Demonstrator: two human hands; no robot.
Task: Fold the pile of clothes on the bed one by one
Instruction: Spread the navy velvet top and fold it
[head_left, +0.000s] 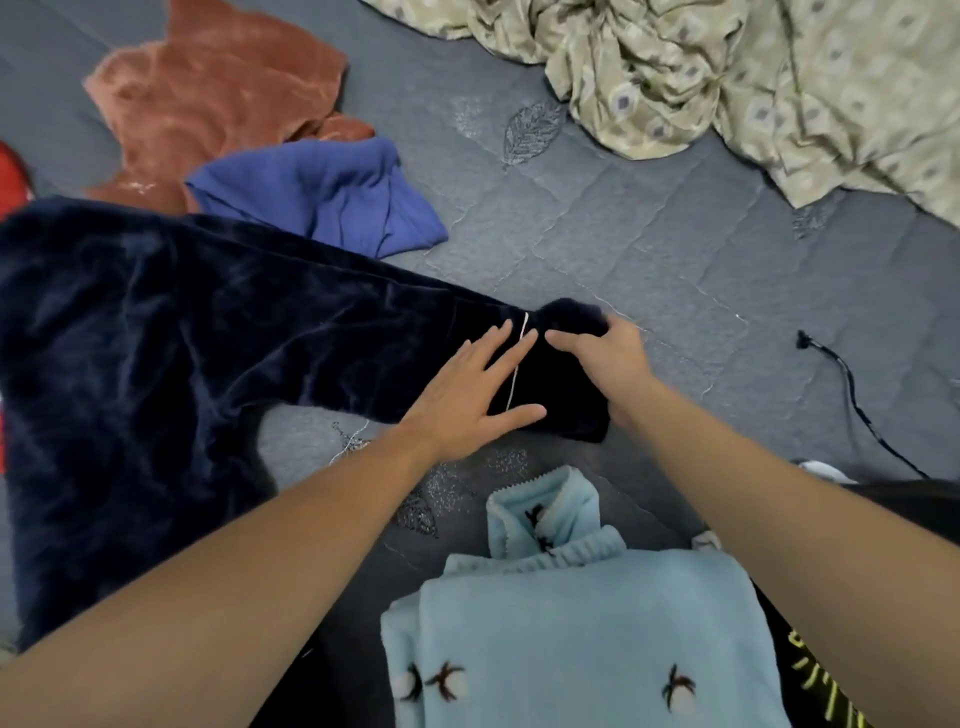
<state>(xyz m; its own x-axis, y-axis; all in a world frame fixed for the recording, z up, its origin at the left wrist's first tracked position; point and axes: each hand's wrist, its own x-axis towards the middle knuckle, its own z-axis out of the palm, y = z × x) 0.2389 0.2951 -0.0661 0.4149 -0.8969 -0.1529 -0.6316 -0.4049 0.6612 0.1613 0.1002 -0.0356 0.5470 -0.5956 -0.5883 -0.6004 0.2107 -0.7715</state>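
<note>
Now both hands (535, 374) on navy sleeve (363, 332)

We see the dark navy velvet garment (171, 332) spread on the grey quilted bed (649, 249), left of the folded pale blue fleece sweater (571, 623).

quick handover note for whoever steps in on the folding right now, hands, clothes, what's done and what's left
Left hand: flat, fingers straight, pressing the sleeve end of the navy velvet garment.
Right hand: fingers curled, gripping the cuff of that sleeve.
The garment lies spread across the grey quilted bed cover, not yet folded.
Done: the light blue fleece top lies folded nearest the person.
Left: finish the navy one, then the blue cloth and rust velvet piece behind it. A red item shows at the left edge.
</note>
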